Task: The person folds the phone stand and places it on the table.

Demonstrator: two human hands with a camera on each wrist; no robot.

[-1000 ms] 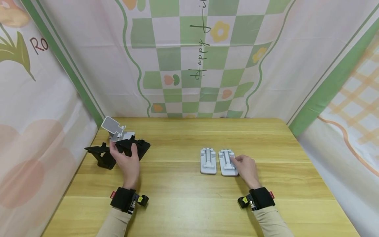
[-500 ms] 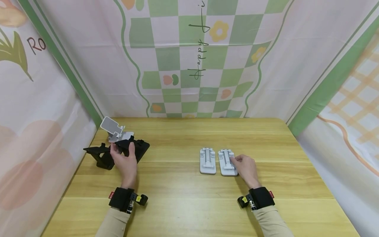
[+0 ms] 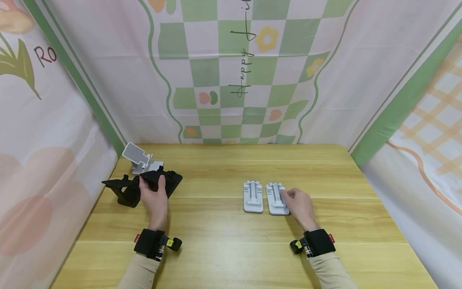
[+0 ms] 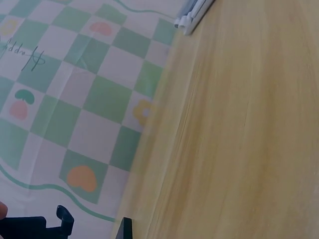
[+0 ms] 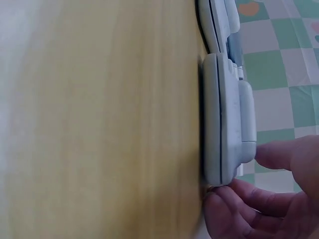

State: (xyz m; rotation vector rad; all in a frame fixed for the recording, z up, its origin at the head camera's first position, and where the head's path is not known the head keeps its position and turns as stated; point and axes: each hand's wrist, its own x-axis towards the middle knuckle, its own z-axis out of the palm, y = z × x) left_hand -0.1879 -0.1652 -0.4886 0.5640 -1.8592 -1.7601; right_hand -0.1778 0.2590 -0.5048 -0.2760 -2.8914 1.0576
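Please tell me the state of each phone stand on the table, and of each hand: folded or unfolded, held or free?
Black stands: unfolded, upright, left one free.
Left hand: grips the right black stand.
White stand at the back: unfolded, free.
Left grey stand: folded flat, free.
Right grey stand: folded flat, pinched at its near end.
Right hand: fingers on the right grey stand.

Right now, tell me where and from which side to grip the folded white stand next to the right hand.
Judging by its pose, pinch the right-hand white stand across its near short end, coming from the right hand side. It lies flat and its twin crowds its left edge, so only the near and right edges are free.
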